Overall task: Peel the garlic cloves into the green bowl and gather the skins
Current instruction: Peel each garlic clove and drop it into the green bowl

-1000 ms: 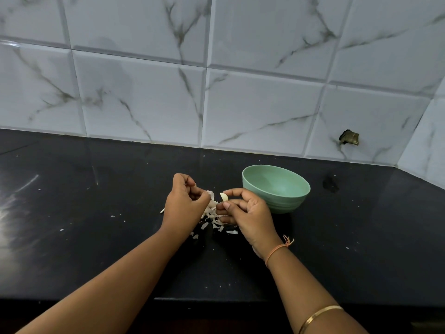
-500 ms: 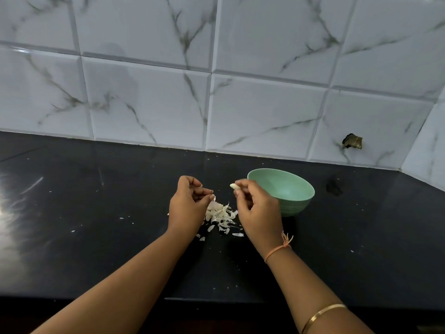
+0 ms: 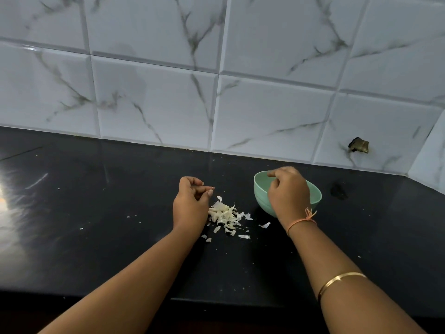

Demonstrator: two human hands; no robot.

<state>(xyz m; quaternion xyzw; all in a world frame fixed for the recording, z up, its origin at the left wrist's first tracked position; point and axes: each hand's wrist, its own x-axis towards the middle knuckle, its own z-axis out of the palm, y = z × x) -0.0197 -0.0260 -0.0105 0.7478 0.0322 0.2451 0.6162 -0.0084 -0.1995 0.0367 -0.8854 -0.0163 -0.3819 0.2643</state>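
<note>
Nearest me a thin gold bangle [image 3: 342, 279] sits on my right forearm, and an orange thread bracelet [image 3: 299, 221] circles that wrist. On the glossy black stone counter [image 3: 96, 225] a small heap of white papery garlic skins [image 3: 225, 215] lies between my hands, a few loose flakes around it. My left hand [image 3: 191, 204] is just left of the heap, fingers curled in, thumb against the fingertips; whether they pinch anything I cannot tell. My right hand [image 3: 287, 192] hangs over the round pale green bowl [image 3: 261, 191], right of the heap, fingers curled down, their hold hidden from me. Behind stands the white marble-veined tile wall [image 3: 156, 104], a dark brownish spot [image 3: 358, 145] on it far right
</note>
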